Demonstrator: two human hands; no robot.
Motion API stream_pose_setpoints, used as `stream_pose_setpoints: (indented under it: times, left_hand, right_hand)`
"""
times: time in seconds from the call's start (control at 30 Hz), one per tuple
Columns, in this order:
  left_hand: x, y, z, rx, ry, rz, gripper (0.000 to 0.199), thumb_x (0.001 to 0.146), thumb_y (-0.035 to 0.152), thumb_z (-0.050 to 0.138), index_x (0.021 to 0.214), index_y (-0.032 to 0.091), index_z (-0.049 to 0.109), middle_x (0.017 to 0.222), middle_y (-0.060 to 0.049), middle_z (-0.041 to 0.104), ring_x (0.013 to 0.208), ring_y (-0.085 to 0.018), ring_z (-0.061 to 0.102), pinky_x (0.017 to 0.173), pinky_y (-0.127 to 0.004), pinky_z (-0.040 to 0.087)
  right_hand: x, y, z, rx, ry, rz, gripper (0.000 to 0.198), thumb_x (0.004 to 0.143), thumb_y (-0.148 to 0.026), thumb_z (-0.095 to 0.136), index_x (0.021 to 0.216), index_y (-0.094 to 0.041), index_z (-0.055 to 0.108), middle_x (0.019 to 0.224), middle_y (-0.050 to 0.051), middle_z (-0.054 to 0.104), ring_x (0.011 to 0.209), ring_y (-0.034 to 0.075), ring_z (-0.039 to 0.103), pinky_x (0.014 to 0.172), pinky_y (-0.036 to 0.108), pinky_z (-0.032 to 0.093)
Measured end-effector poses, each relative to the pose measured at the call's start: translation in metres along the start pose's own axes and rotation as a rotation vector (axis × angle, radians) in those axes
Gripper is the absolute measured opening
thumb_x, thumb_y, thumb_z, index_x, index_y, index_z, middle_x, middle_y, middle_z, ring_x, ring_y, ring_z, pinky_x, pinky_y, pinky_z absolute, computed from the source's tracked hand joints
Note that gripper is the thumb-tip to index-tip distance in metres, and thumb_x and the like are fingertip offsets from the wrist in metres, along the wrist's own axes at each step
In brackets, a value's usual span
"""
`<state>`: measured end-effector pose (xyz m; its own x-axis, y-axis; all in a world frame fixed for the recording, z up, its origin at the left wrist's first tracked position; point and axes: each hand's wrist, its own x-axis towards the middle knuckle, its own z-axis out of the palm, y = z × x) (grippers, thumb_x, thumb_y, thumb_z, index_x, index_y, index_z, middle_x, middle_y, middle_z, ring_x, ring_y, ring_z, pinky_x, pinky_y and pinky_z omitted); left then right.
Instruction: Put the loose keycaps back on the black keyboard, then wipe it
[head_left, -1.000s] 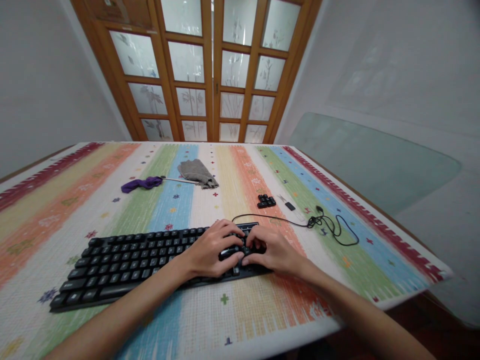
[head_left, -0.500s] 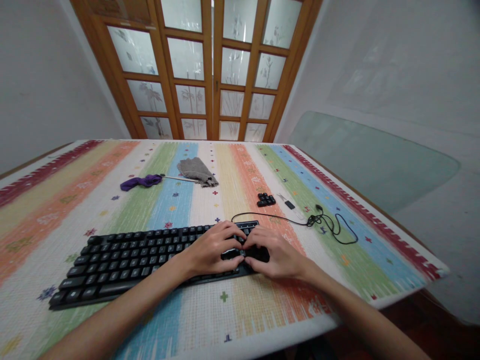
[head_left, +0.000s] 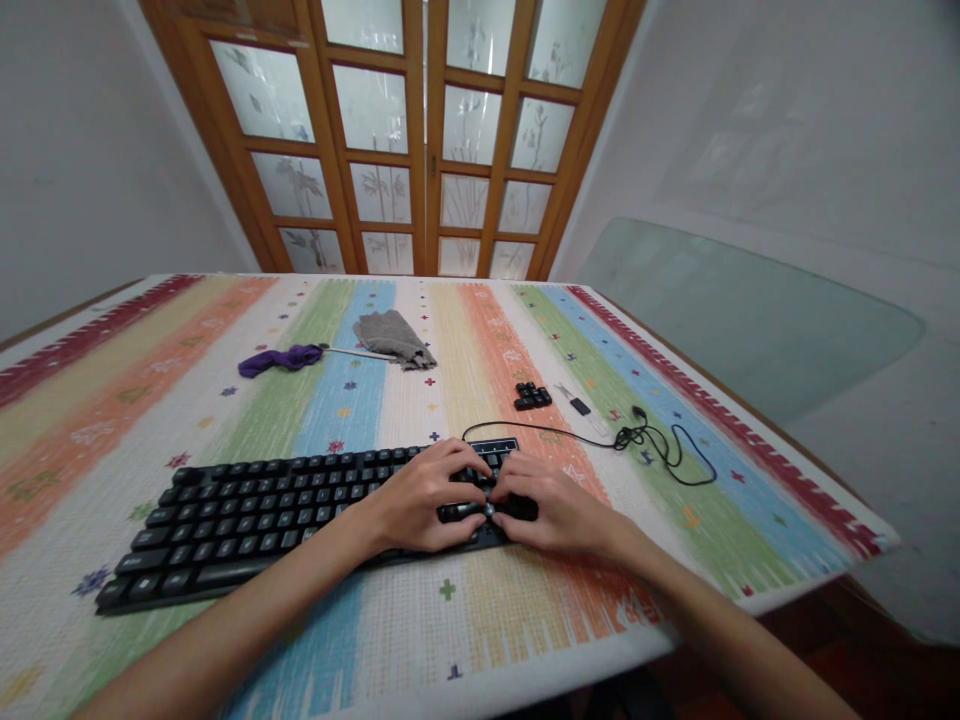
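Observation:
A black keyboard [head_left: 247, 510] lies across the near part of the table, its number-pad end under my hands. My left hand [head_left: 431, 495] rests over that end from the left, with thumb and forefinger curled round toward each other. From the right, my right hand [head_left: 551, 505] mirrors it, thumb and fingers bent inward. The fingertips of both hands meet closely around one small greyish spot [head_left: 490, 509] among the keys; whether it is a keycap or a bare switch I cannot make out. Beyond the keyboard sits a small cluster of loose black keycaps [head_left: 532, 397].
Right of the keycaps lies a small wire tool with a black handle [head_left: 579, 406]. The keyboard's black cable [head_left: 660, 437] coils farther right. Toward the back are a grey cloth [head_left: 394, 338], a thin stick [head_left: 360, 353] and a purple cloth [head_left: 281, 360], all on a striped tablecloth [head_left: 405, 640].
Both hands stay at the same spot on the keyboard, with only slight finger shifts. The greyish spot between the fingertips shows a little more clearly. The view has tilted very slightly.

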<state>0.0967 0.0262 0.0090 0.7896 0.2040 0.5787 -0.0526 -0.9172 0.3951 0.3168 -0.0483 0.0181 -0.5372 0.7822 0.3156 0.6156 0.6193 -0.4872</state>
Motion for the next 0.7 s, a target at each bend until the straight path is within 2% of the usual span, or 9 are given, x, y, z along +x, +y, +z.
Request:
stream_pose_setpoints:
  times: [0.13,0.3,0.37,0.53,0.7]
  left_hand:
    - [-0.001,0.000,-0.001,0.017,-0.038,0.018,0.012,0.086,0.020,0.066,0.092,0.023,0.076,0.113,-0.008,0.067,0.107,-0.024,0.057,0.094,-0.043,0.051]
    - [0.000,0.002,0.000,0.049,-0.065,0.016,0.011,0.083,0.024,0.070,0.092,0.022,0.076,0.112,-0.009,0.067,0.107,-0.026,0.057,0.095,-0.044,0.051]
    - [0.000,0.003,0.000,0.068,-0.082,0.022,0.009,0.083,0.024,0.070,0.089,0.021,0.076,0.112,-0.009,0.067,0.107,-0.026,0.057,0.096,-0.043,0.051]
    - [0.002,0.004,0.000,0.087,-0.109,0.024,0.010,0.085,0.025,0.068,0.085,0.019,0.076,0.108,-0.009,0.067,0.105,-0.025,0.057,0.095,-0.041,0.052]
    - [0.000,0.003,0.000,0.049,-0.061,0.024,0.012,0.084,0.023,0.066,0.089,0.019,0.076,0.106,-0.009,0.067,0.103,-0.025,0.058,0.095,-0.042,0.051]
  right_hand:
    - [-0.002,-0.002,0.002,-0.096,-0.007,-0.067,0.014,0.091,-0.018,0.058,0.080,-0.017,0.066,0.082,0.006,0.062,0.080,0.018,0.056,0.068,0.030,0.045]
    - [-0.004,-0.021,0.007,-0.473,-0.092,-0.174,0.014,0.089,-0.012,0.055,0.081,-0.013,0.067,0.080,0.010,0.061,0.077,0.022,0.055,0.064,0.035,0.044]
    - [-0.004,-0.028,0.010,-0.551,-0.141,-0.181,0.013,0.088,-0.012,0.057,0.080,-0.011,0.067,0.078,0.011,0.062,0.078,0.024,0.056,0.064,0.037,0.045]
    - [0.000,-0.029,0.012,-0.513,-0.169,-0.191,0.014,0.086,-0.016,0.059,0.077,-0.011,0.069,0.078,0.012,0.063,0.080,0.023,0.056,0.067,0.037,0.046]
    - [0.016,-0.001,-0.017,-0.352,-0.147,-0.180,0.022,0.089,-0.019,0.057,0.072,-0.016,0.069,0.075,0.007,0.063,0.078,0.021,0.055,0.072,0.036,0.045]
